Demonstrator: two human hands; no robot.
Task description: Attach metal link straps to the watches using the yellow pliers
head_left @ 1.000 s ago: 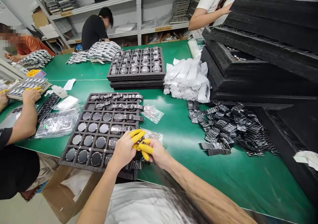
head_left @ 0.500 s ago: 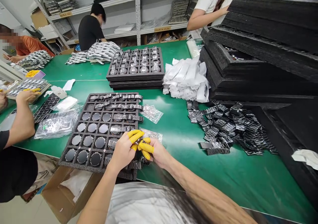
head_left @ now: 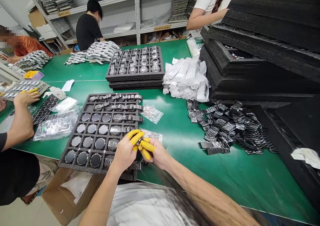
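In front of my body, my left hand (head_left: 126,149) and my right hand (head_left: 156,152) meet over the right edge of a black foam tray (head_left: 77,167). Yellow finger cots cover several fingertips. Both hands are closed around a small dark metal watch (head_left: 140,140), mostly hidden by the fingers. Round watch heads without bands (head_left: 95,160) lie face up in the tray's left cells. Toward its right and far side, watches with dark metal link bands (head_left: 120,129) lie across the cells. Two clear bags of thin metal pins (head_left: 151,114) lie just right of the tray.
Loose black link bands (head_left: 225,126) are heaped at right, below tall black foam stacks (head_left: 240,75). White wrapped pieces (head_left: 186,79) and another filled foam tray (head_left: 136,75) stand behind. A co-worker's hand (head_left: 25,97) works at far left. A cardboard box (head_left: 56,194) sits below the table edge.
The whole view has shifted slightly. My hands stay together on the watch, with only small finger movement. At left, the co-worker's gloved hand has flattened over their tray.
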